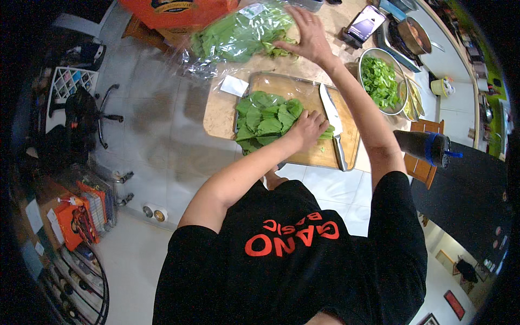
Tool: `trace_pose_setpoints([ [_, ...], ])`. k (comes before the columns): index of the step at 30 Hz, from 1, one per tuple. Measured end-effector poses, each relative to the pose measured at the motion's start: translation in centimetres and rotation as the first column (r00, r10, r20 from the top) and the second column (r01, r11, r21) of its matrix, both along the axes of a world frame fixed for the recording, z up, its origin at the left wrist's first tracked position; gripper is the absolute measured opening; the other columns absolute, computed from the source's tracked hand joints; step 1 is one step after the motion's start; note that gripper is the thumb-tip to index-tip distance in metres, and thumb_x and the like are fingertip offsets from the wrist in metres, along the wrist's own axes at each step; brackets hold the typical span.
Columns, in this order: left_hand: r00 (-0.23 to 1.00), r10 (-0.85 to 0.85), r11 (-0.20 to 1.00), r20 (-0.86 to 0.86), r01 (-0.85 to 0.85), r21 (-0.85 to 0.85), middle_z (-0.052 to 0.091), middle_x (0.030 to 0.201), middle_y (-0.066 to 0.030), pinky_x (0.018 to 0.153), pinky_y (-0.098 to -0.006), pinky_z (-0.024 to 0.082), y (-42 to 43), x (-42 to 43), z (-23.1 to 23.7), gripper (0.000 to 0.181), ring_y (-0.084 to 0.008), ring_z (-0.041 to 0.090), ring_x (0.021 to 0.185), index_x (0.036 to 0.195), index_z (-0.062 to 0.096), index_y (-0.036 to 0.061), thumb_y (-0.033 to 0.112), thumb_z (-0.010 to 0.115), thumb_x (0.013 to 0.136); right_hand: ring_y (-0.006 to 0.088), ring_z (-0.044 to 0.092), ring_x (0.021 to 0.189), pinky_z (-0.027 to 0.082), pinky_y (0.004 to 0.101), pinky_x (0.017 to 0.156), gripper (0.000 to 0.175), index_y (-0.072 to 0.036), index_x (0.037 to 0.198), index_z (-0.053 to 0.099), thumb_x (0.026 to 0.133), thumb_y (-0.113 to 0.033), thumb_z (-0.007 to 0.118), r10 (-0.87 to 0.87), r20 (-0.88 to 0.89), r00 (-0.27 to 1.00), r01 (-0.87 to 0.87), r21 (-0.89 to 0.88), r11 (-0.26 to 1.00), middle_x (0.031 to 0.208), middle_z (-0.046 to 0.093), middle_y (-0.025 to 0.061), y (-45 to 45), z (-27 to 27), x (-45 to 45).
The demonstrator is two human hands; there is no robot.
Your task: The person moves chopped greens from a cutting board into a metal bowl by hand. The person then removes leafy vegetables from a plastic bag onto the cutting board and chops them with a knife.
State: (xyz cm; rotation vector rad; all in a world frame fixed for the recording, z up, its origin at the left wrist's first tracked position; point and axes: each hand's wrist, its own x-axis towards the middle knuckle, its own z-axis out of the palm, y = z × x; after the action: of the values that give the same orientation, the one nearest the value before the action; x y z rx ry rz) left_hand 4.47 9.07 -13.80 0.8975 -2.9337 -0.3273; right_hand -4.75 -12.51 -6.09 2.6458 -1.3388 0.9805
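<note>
My left hand [310, 130] lies over the stem end of a bunch of leafy greens [264, 120] on a wooden cutting board [300, 87]; whether its fingers grip the stems is hard to tell. A kitchen knife [334, 122] rests on the board to the right of that hand, its handle towards me. Further off, my right hand [310, 38] is spread, with its fingers at the edge of a clear plastic bag [243, 34] of more greens. Some stems [280, 48] stick out of the bag near the thumb.
A metal bowl [359, 67] of cut greens stands right of the board, near a phone on a stand [363, 24]. Beyond are a portable stove [396, 48] and a pot [414, 36]. A white card [234, 85] touches the board's left corner. A dark tumbler [422, 148] stands at the right.
</note>
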Motion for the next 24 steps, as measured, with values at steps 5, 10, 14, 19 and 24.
trace_pose_setpoints([
  [5, 1.0, 0.012, 1.0, 0.021, -0.012, 0.011, 0.053, 0.126, -0.0104, 0.1, -0.0467, 0.032, 0.4, 0.1, 0.9, 0.071, -0.0275, 0.043, 0.122, 0.132, 0.05, 0.0083, 0.038, 0.073, 0.072, 0.0407, 0.015, 0.147, 0.011, 0.0679, 0.114, 0.093, -0.023, 0.146, 0.043, 0.072, -0.077, 0.063, 0.177, -0.462, 0.869, -0.008, 0.344, 0.939, 0.157, 0.022, 0.0188, 6.9, -0.3, 7.8],
  [10, 0.867, 0.086, 0.986, -0.492, -0.002, 0.169, 0.058, 0.12, -0.0164, 0.101, -0.0447, 0.037, 0.6, -0.2, -1.8, 0.045, -0.0291, 0.051, 0.118, 0.124, 0.056, 0.005, 0.022, 0.065, 0.083, 0.0398, 0.013, 0.147, 0.006, 0.0729, 0.111, 0.062, -0.021, 0.126, 0.061, 0.076, -0.059, 0.068, -0.173, -0.531, 0.83, 0.402, 0.354, 0.845, 0.159, 0.017, 0.015, 7.2, -6.5, 12.1],
  [14, 0.793, 0.297, 0.806, -0.533, 0.091, 0.585, 0.059, 0.12, -0.0188, 0.102, -0.0433, 0.038, 0.1, 1.5, 0.8, 0.039, -0.0301, 0.052, 0.12, 0.123, 0.055, 0.0027, 0.016, 0.062, 0.087, 0.0347, 0.041, 0.131, 0.019, 0.0694, 0.109, 0.033, -0.017, 0.111, 0.063, 0.08, -0.027, 0.067, -0.196, -0.407, 0.892, 0.321, 0.266, 0.909, 0.138, 0.044, 0.0147, 5.5, -7.5, 12.7],
  [19, 0.837, -0.011, 0.989, -0.547, 0.089, 0.116, 0.049, 0.139, -0.0167, 0.103, -0.0542, 0.03, 0.0, 0.7, -0.8, 0.064, -0.034, 0.041, 0.131, 0.135, 0.049, 0.0014, 0.022, 0.071, 0.078, 0.0321, 0.055, 0.106, 0.031, 0.0601, 0.1, 0.022, -0.014, 0.102, 0.062, 0.08, -0.015, 0.062, -0.532, -0.207, 0.821, 0.543, -0.004, 0.84, 0.114, 0.055, 0.0135, 0.5, -7.4, 7.4],
  [24, 0.938, -0.012, 1.0, -0.345, 0.011, -0.003, 0.051, 0.132, -0.0175, 0.102, -0.0531, 0.031, -0.7, -1.1, -0.7, 0.065, -0.0321, 0.042, 0.125, 0.132, 0.05, 0.0017, 0.027, 0.073, 0.076, 0.0368, 0.057, 0.108, 0.038, 0.0542, 0.098, 0.037, -0.007, 0.108, 0.062, 0.084, -0.034, 0.069, -0.457, 0.11, 0.883, 0.448, 0.096, 0.889, 0.118, 0.059, 0.0165, -0.5, -6.0, 3.8],
])
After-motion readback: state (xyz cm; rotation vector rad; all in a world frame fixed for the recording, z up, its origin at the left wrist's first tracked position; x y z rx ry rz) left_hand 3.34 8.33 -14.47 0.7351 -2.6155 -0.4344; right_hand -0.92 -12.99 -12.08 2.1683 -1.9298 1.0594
